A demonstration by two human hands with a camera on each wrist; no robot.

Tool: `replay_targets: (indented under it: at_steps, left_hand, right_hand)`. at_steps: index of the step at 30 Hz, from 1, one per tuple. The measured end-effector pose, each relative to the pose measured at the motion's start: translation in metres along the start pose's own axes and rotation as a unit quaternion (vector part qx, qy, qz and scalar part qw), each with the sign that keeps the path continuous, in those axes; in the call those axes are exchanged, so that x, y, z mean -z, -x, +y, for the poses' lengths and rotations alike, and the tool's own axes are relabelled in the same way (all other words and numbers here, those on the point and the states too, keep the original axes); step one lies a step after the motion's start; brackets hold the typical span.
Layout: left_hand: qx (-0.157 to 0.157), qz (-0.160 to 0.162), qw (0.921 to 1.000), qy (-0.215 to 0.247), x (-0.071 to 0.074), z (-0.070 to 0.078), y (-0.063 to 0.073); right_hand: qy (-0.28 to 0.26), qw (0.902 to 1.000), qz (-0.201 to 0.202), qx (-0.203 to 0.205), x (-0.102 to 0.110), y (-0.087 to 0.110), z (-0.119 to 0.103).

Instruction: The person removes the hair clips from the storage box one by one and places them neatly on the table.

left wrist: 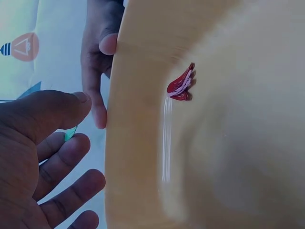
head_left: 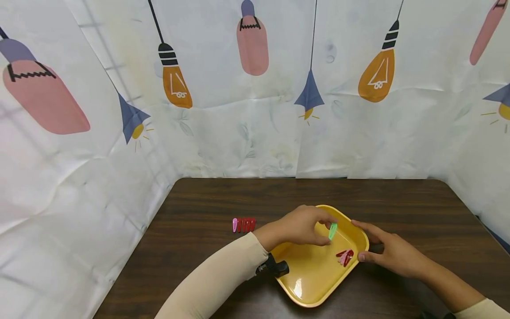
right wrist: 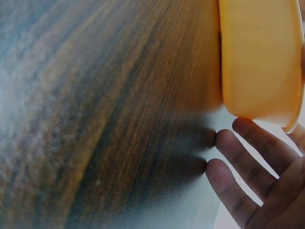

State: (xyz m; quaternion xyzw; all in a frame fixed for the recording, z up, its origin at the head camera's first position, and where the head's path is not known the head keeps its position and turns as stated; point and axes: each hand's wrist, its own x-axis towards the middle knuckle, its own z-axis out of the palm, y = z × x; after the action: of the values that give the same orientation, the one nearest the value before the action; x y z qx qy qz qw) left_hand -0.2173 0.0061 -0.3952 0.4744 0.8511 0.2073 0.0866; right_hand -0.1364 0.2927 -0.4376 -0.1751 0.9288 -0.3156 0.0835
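Left hand [head_left: 304, 225], fingers partly closed, pinching a green clip [head_left: 333, 231] over the tray [head_left: 304, 270], which holds red and pink clips [head_left: 345, 257]; right hand [head_left: 396, 253], fingers spread, touching the tray's side.

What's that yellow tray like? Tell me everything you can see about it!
The yellow tray is shiny and looks like plastic, with rounded corners and raised walls. It sits open side up, turned at an angle, on the dark table. Red and pink clips lie inside. The right hand touches its side.
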Motion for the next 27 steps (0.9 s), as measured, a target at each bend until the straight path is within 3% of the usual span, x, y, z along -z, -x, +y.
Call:
replay_targets:
  at_steps: [11,27]
  left_hand:
    - [0.018,0.025,0.9989,0.037,0.013,-0.010,0.023]
    - [0.038,0.041,0.9973,0.047,0.029,-0.025,0.047]
  right_hand:
    - [0.003,1.0000,0.005,0.001,0.000,0.000,0.000]
    - [0.002,1.0000,0.008,-0.001,0.000,0.001,-0.001]
